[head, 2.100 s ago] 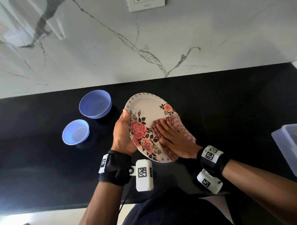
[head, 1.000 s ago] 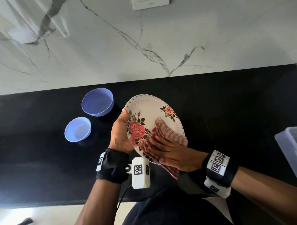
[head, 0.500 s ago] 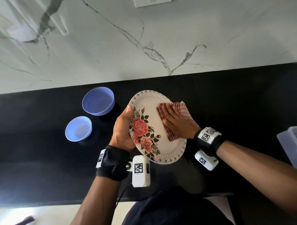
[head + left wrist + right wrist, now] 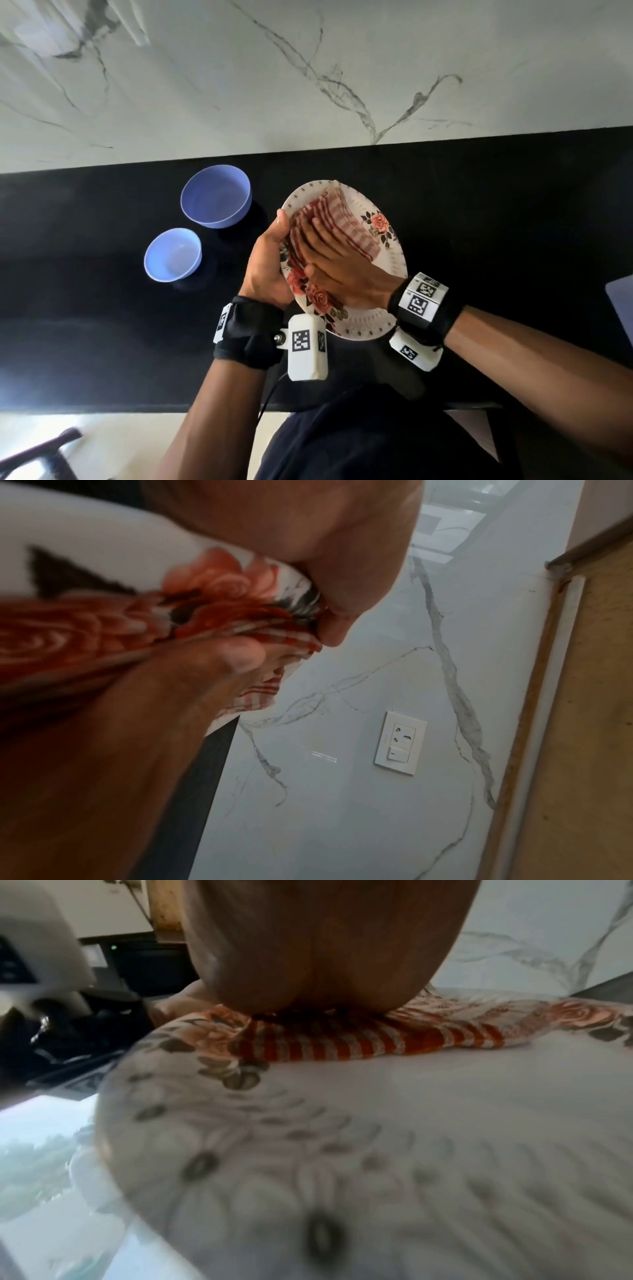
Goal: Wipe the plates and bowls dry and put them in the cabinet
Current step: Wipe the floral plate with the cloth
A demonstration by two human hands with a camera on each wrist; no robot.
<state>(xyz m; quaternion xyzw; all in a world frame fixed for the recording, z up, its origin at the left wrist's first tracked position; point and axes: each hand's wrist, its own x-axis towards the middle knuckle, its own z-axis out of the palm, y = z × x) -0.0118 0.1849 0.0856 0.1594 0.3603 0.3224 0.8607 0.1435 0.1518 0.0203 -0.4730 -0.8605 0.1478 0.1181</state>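
A white plate (image 4: 387,274) with red roses is held tilted above the black counter (image 4: 496,212). My left hand (image 4: 265,263) grips its left rim, thumb on the face. My right hand (image 4: 329,260) lies flat with straight fingers on a red-and-white striped cloth (image 4: 342,219), pressing it against the plate's upper left face. In the right wrist view the cloth (image 4: 342,1042) sits under my palm on the plate (image 4: 377,1150). In the left wrist view the plate (image 4: 85,561) and the cloth (image 4: 260,696) are close and blurred. Two blue bowls, a larger (image 4: 215,197) and a smaller (image 4: 173,255), stand on the counter to the left.
A marble wall (image 4: 308,68) rises behind the counter, with a socket (image 4: 399,742) on it. A pale plastic container (image 4: 621,301) pokes in at the right edge. A wooden cabinet edge (image 4: 582,696) shows in the left wrist view.
My right hand has swept the cloth from the plate's right side across to its upper left, close to my left thumb. The left hand keeps its grip; the bowls stay put.
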